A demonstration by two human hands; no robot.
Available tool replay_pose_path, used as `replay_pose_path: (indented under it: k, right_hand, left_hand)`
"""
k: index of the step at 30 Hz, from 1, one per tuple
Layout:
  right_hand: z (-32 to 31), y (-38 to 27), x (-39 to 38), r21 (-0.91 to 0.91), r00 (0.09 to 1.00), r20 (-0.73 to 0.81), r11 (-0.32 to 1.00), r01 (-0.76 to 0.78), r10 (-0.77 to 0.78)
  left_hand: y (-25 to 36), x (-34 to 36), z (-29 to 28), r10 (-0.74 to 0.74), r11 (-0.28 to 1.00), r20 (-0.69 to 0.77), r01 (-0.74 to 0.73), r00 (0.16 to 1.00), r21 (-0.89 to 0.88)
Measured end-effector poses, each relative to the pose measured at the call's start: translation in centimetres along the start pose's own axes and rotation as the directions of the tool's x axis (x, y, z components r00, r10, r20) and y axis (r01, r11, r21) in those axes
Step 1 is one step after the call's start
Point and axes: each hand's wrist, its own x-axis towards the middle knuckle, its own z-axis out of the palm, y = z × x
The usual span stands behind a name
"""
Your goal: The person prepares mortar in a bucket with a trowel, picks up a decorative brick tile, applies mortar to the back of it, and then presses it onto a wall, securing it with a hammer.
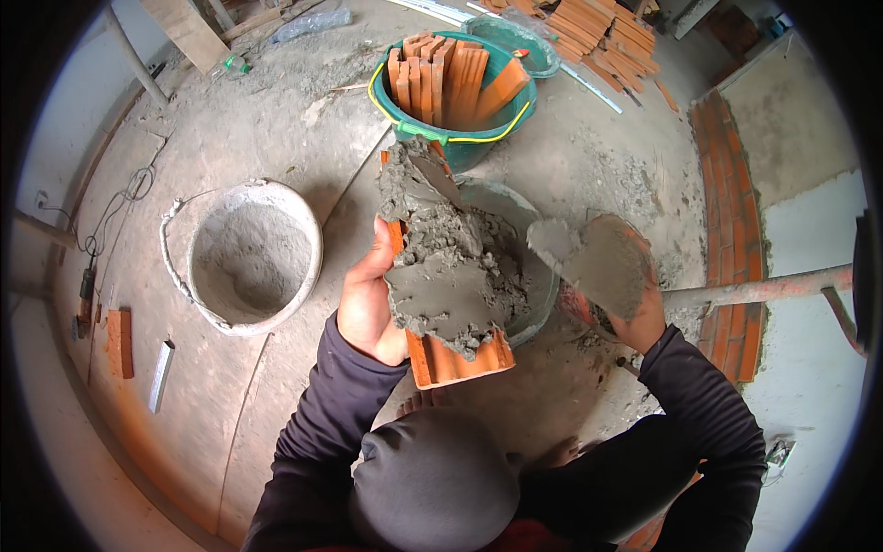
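Observation:
My left hand (368, 308) grips the left edge of an orange ridged clay tile (460, 362), which lies across in front of me. A thick, uneven layer of wet grey mortar (437, 276) covers most of its upper face, leaving the ridges bare at the near end. To the right, my right hand (647, 317) is closed around a trowel (602, 262) smeared with mortar; its handle is mostly hidden by the hand. The trowel stands apart from the tile. Partly hidden under the tile is a mortar tub (544, 313) with grey mix inside.
Ahead, a green bucket (474, 152) holds several upright clay tiles (428, 83). A whitish bucket (311, 262) stands at left. Tile stacks (589, 32) lie at the far right. A metal pole (763, 287) juts in beside the tiled wall strip (731, 230). A power tool (86, 294) lies far left.

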Motion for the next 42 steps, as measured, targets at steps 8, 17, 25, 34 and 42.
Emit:
replay_pose_path:
  k: [8, 17, 25, 34, 42]
  right_hand:
    - [5.0, -0.2, 0.2, 0.137, 0.985, -0.013, 0.977, -0.166, 0.169]
    - [2.2, 0.0, 0.6, 0.129, 0.969, -0.075, 0.966, -0.224, 0.235]
    - [0.2, -4.3, 3.2, 0.543, 0.968, 0.089, 0.804, -0.244, 0.234]
    - [3.4, -5.4, 2.4, 0.530, 0.991, 0.083, 0.838, -0.131, 0.103]
    - [3.7, -3.0, -0.7, 0.447, 0.938, 0.233, 0.828, -0.337, 0.256]
  left_hand:
    - [-1.5, 0.7, 0.9, -0.098, 0.988, -0.070, 0.089, 0.993, -0.130]
    - [-1.0, 0.1, 0.9, 0.012, 0.988, -0.198, 0.020, 0.980, 0.155]
    - [-1.6, 0.7, 0.3, 0.066, 0.962, -0.319, 0.025, 0.946, 0.272]
    - [-2.3, 0.8, 1.1, -0.042, 0.995, -0.138, 0.054, 0.990, 0.085]
    - [-1.9, 0.2, 2.2, 0.086, 0.975, -0.296, -0.019, 0.951, 0.222]
